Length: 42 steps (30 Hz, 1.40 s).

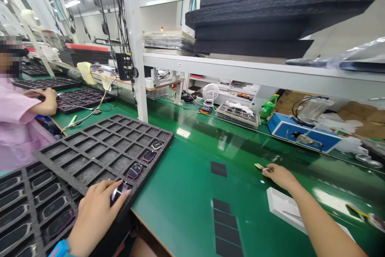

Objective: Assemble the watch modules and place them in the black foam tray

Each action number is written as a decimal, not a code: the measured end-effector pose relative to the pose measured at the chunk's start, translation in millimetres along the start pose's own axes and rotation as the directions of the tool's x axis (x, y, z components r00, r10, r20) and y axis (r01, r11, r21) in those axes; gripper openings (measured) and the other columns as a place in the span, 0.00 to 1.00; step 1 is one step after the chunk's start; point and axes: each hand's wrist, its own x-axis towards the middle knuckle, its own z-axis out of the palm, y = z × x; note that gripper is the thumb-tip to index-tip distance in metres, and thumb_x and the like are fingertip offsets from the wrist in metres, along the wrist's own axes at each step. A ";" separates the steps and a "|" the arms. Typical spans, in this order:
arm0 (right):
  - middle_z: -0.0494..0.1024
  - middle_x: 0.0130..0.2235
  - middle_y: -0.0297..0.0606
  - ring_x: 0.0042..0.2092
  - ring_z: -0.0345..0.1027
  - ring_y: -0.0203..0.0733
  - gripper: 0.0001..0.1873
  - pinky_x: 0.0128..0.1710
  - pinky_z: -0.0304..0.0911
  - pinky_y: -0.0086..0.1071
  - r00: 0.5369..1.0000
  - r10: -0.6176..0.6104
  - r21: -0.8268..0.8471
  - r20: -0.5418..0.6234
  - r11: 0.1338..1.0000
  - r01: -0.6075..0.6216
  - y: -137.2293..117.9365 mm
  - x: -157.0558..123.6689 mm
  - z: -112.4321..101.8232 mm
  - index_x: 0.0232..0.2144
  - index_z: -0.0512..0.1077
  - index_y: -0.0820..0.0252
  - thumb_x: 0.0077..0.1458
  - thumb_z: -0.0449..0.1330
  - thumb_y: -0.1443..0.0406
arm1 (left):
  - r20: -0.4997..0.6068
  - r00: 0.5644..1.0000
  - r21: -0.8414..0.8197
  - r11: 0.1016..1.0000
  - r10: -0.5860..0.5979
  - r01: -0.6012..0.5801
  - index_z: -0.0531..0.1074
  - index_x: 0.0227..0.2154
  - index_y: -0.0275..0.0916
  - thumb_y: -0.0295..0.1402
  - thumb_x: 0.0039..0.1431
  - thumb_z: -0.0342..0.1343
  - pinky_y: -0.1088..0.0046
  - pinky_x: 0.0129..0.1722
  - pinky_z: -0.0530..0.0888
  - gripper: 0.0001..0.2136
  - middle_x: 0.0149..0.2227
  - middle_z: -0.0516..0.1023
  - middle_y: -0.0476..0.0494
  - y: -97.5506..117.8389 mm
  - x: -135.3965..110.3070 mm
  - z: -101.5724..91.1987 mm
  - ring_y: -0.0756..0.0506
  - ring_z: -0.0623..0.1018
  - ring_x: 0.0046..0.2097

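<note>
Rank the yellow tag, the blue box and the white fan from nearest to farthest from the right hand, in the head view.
1. Yellow tag, at the right hand's fingertips on the belt.
2. Blue box, beyond the hand across the belt.
3. White fan, far back left, under the shelf.

L hand (93, 215) w/ bright blue cuff (61, 248) at wrist; R hand (281, 177) & forearm bare

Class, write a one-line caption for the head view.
Left hand pinches an oval part in a black foam tray; right hand touches a small piece on the green belt.
</note>
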 end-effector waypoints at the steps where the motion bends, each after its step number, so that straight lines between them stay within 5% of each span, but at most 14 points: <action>1: 0.77 0.27 0.43 0.27 0.71 0.46 0.08 0.26 0.61 0.32 0.999 -0.026 0.016 0.026 1.000 0.025 -4.8 -3.0 -3.2 0.24 0.75 0.59 0.39 0.62 0.62 | -0.044 0.999 -0.037 0.999 0.013 -0.015 0.75 0.40 0.39 0.49 0.51 0.49 0.55 0.45 0.65 0.22 0.43 0.73 0.35 5.0 0.5 -1.0 0.33 0.69 0.47; 4: 0.77 0.34 0.44 0.36 0.71 0.47 0.11 0.34 0.62 0.32 0.992 -0.119 0.058 0.033 0.991 0.117 -29.6 -21.2 -17.0 0.31 0.74 0.60 0.41 0.60 0.63 | -0.097 0.992 -0.303 0.948 0.075 -0.101 0.73 0.43 0.42 0.47 0.51 0.50 0.58 0.49 0.65 0.20 0.46 0.71 0.38 34.3 4.6 -0.7 0.36 0.69 0.48; 7: 0.74 0.42 0.40 0.46 0.66 0.45 0.17 0.46 0.59 0.33 0.971 -0.235 0.115 -0.039 0.965 0.238 -68.1 -58.9 -36.9 0.39 0.71 0.58 0.42 0.60 0.65 | 0.094 0.983 -0.644 0.762 0.159 -0.062 0.72 0.44 0.44 0.45 0.51 0.53 0.64 0.46 0.68 0.19 0.45 0.74 0.41 82.3 14.3 6.1 0.40 0.72 0.46; 10: 0.73 0.43 0.40 0.45 0.64 0.44 0.17 0.46 0.60 0.36 0.867 -0.443 0.351 -0.227 0.793 0.498 -109.1 -110.6 -56.6 0.41 0.68 0.58 0.45 0.59 0.67 | 0.324 0.902 -0.836 0.533 0.287 0.131 0.70 0.47 0.42 0.44 0.51 0.55 0.65 0.46 0.69 0.21 0.43 0.76 0.40 139.4 28.4 19.4 0.40 0.73 0.46; 12: 0.72 0.44 0.38 0.46 0.63 0.43 0.19 0.47 0.60 0.37 0.801 -0.513 0.430 -0.308 0.676 0.599 -128.7 -143.5 -64.4 0.43 0.66 0.55 0.46 0.59 0.69 | 0.481 0.757 -0.865 0.380 0.443 0.327 0.70 0.49 0.41 0.43 0.52 0.55 0.65 0.47 0.69 0.21 0.44 0.76 0.39 176.1 37.7 32.8 0.41 0.72 0.48; 14: 0.73 0.44 0.38 0.46 0.63 0.43 0.19 0.48 0.59 0.39 0.751 -0.535 0.437 -0.387 0.610 0.661 -137.1 -168.3 -65.1 0.44 0.65 0.55 0.47 0.59 0.70 | 0.568 0.498 -0.795 0.281 0.656 0.538 0.71 0.47 0.37 0.41 0.53 0.55 0.65 0.44 0.70 0.20 0.42 0.77 0.37 207.1 44.1 50.1 0.42 0.74 0.44; 16: 0.73 0.44 0.38 0.46 0.63 0.43 0.18 0.48 0.59 0.40 0.739 -0.497 0.432 -0.455 0.602 0.672 -134.9 -182.6 -58.3 0.43 0.65 0.55 0.47 0.58 0.72 | 0.541 0.263 -0.691 0.244 0.799 0.680 0.74 0.42 0.34 0.39 0.53 0.57 0.68 0.40 0.72 0.17 0.37 0.78 0.37 229.7 45.9 69.5 0.44 0.76 0.38; 18: 0.73 0.45 0.39 0.46 0.63 0.42 0.16 0.48 0.59 0.40 0.769 -0.397 0.474 -0.501 0.618 0.627 -126.8 -187.8 -47.2 0.40 0.66 0.56 0.47 0.59 0.72 | 0.496 0.165 -0.632 0.225 0.852 0.741 0.75 0.41 0.33 0.36 0.50 0.60 0.71 0.38 0.73 0.16 0.34 0.78 0.38 243.1 43.1 87.6 0.46 0.77 0.35; 22: 0.73 0.44 0.38 0.47 0.63 0.41 0.14 0.47 0.61 0.38 0.855 -0.249 0.625 -0.455 0.594 0.506 -114.7 -186.4 -30.2 0.35 0.67 0.56 0.43 0.62 0.72 | 0.548 0.193 -0.593 0.216 0.814 0.776 0.74 0.42 0.35 0.28 0.47 0.63 0.73 0.40 0.73 0.17 0.37 0.77 0.40 247.3 32.4 108.7 0.47 0.77 0.37; 25: 0.72 0.47 0.37 0.50 0.62 0.41 0.11 0.51 0.58 0.39 0.887 -0.223 0.685 -0.404 0.570 0.454 -116.0 -185.5 -28.0 0.32 0.69 0.55 0.44 0.60 0.73 | 0.594 0.265 -0.573 0.168 0.760 0.802 0.74 0.42 0.38 0.25 0.46 0.63 0.73 0.43 0.72 0.17 0.39 0.77 0.43 242.1 28.4 110.0 0.48 0.76 0.39; 29: 0.72 0.46 0.37 0.50 0.63 0.41 0.07 0.51 0.58 0.40 0.926 -0.122 0.750 -0.359 0.553 0.363 -119.9 -186.3 -27.2 0.30 0.71 0.55 0.47 0.61 0.71 | 0.619 0.309 -0.569 0.141 0.722 0.810 0.73 0.44 0.44 0.23 0.42 0.65 0.72 0.44 0.72 0.23 0.42 0.76 0.47 239.9 29.8 104.9 0.48 0.75 0.41; 42: 0.73 0.42 0.35 0.47 0.63 0.40 0.03 0.50 0.59 0.38 0.912 -0.158 0.671 -0.379 0.631 0.388 -120.6 -187.9 -19.5 0.26 0.73 0.55 0.47 0.63 0.68 | 0.583 0.424 -0.684 0.137 0.693 0.716 0.76 0.37 0.40 0.23 0.34 0.69 0.77 0.38 0.72 0.21 0.37 0.78 0.44 240.0 26.1 106.9 0.48 0.76 0.37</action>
